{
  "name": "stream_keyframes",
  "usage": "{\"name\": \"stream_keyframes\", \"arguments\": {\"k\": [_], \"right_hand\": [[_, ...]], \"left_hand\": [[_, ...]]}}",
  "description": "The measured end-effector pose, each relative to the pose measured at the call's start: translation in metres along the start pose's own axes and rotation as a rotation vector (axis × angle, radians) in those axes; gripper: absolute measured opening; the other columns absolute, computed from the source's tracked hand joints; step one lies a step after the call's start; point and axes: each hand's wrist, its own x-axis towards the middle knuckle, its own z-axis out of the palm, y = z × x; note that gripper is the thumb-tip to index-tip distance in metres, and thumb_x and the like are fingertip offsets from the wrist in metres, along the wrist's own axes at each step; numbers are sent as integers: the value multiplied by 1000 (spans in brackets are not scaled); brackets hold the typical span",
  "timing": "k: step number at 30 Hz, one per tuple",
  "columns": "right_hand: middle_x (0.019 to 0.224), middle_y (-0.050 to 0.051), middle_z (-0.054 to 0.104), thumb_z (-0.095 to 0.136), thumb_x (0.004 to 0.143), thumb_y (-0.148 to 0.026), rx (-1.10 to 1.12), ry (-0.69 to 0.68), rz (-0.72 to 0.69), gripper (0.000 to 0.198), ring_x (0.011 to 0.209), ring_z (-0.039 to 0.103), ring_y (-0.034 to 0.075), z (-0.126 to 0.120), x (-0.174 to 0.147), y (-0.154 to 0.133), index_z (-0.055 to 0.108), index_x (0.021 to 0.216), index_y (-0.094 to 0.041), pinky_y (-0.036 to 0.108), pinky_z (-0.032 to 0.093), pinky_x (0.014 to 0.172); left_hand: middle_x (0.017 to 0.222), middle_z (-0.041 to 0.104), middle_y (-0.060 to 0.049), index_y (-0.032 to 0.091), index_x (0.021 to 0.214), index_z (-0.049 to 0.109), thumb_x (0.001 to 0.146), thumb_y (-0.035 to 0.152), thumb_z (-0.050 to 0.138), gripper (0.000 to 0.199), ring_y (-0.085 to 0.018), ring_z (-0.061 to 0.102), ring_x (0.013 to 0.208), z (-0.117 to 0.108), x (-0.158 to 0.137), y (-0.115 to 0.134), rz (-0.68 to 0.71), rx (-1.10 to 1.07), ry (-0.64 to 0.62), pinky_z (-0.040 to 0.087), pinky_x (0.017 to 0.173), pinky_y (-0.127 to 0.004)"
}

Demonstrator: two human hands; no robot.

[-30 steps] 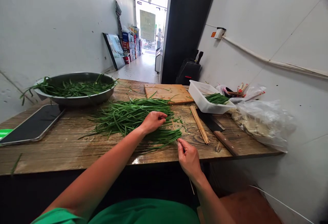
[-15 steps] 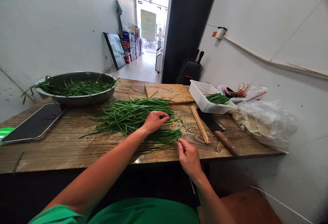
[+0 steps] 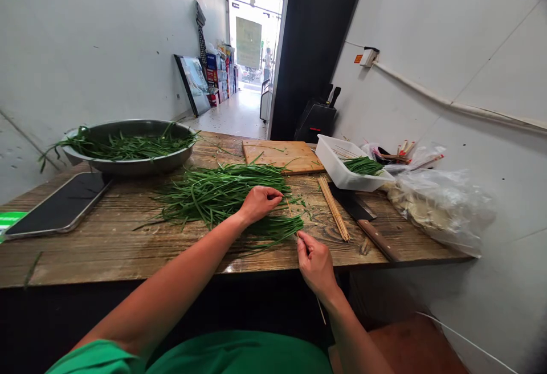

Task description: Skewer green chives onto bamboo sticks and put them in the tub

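My right hand [image 3: 316,259] pinches a thin bamboo skewer [image 3: 321,311]; its lower end sticks out below the hand, over the table's front edge. The skewer's other end rises past the cut ends of a small bunch of green chives [image 3: 280,227] and shows on the far side, close to my left fingertips. My left hand [image 3: 261,203] is closed in a pinch above this bunch; what its fingertips hold, if anything, is too small to make out. Behind and left of it lies a larger loose pile of chives [image 3: 213,188], partly covered by my hand.
A metal basin [image 3: 145,166] of chives and a phone [image 3: 60,203] are at left. Behind lies a cutting board [image 3: 277,154]. To the right are a bundle of skewers [image 3: 333,208], a cleaver [image 3: 378,240], a white plastic tub [image 3: 335,171] and plastic bags [image 3: 444,203].
Almost nothing differs. Both hands, the skewer and the chives keep their places; the view has shifted very slightly.
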Motion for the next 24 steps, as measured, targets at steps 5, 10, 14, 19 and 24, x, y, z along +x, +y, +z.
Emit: {"name": "stream_keyframes", "arguments": {"k": [5, 10, 14, 19, 24], "right_hand": [[92, 9, 68, 40, 83, -24, 5, -10, 13, 32, 76, 66, 19, 0, 0, 0, 63, 102, -15, 26, 51, 64], [90, 9, 69, 39, 83, -24, -14, -11, 5, 32, 74, 66, 19, -1, 1, -2, 63, 102, -14, 26, 51, 65], [88, 9, 69, 40, 83, -24, -34, 12, -14, 31, 70, 66, 19, -2, 0, -2, 64, 100, -14, 25, 51, 61], [87, 9, 69, 40, 83, -24, -32, 12, -12, 31, 68, 66, 19, 0, 0, -2, 64, 100, -15, 24, 51, 55], [91, 9, 69, 40, 83, -24, -26, 7, -8, 31, 76, 66, 20, 0, 0, 0, 63, 101, -14, 26, 51, 65]], "left_hand": [[76, 69, 0, 18, 83, 69, 70, 30, 51, 25, -13, 60, 66, 0, 0, -1, 14, 14, -3, 43, 63, -21], [79, 69, -1, 18, 84, 69, 70, 29, 51, 25, -13, 61, 69, 1, 0, -2, 20, -9, -13, 44, 67, -21], [81, 69, 0, 19, 85, 69, 70, 29, 51, 26, -14, 61, 73, 0, 0, -1, -3, 0, 1, 45, 70, -22], [80, 69, -1, 18, 85, 69, 71, 29, 50, 26, -15, 61, 73, 0, 0, -1, -3, 19, -7, 45, 68, -22], [81, 69, -1, 18, 85, 69, 71, 29, 50, 26, -14, 62, 72, 0, -1, -1, 9, 15, -10, 44, 67, -21]]}}
